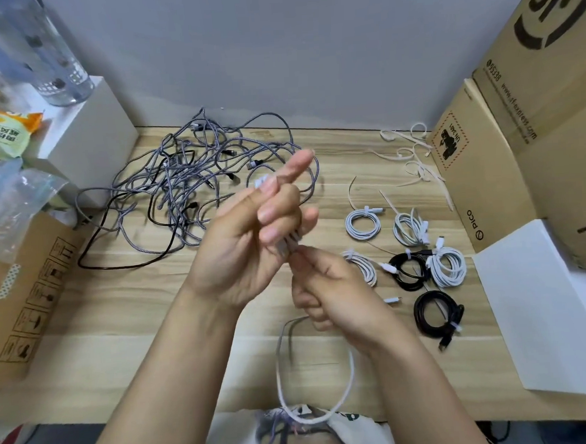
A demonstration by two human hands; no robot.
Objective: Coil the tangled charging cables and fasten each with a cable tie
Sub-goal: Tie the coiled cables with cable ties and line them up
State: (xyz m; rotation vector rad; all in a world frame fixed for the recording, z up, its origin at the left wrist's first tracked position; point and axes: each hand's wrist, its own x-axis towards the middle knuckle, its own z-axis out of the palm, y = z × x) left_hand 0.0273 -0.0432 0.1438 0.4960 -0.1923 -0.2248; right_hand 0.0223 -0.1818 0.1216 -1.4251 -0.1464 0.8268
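White cable (350, 372): I see left hand (248, 245) gripping coiled part, right hand (326, 288) pinching strand below; grey tangle (192, 173) behind, tied coils (363, 223) right on surface (119, 318)

Wood table (126, 321): grey tangle (193, 180) beyond-left of grip; tied coils (421, 269) right of it; loose ties (414, 156) beyond-right; boxes (507, 160) at edges.
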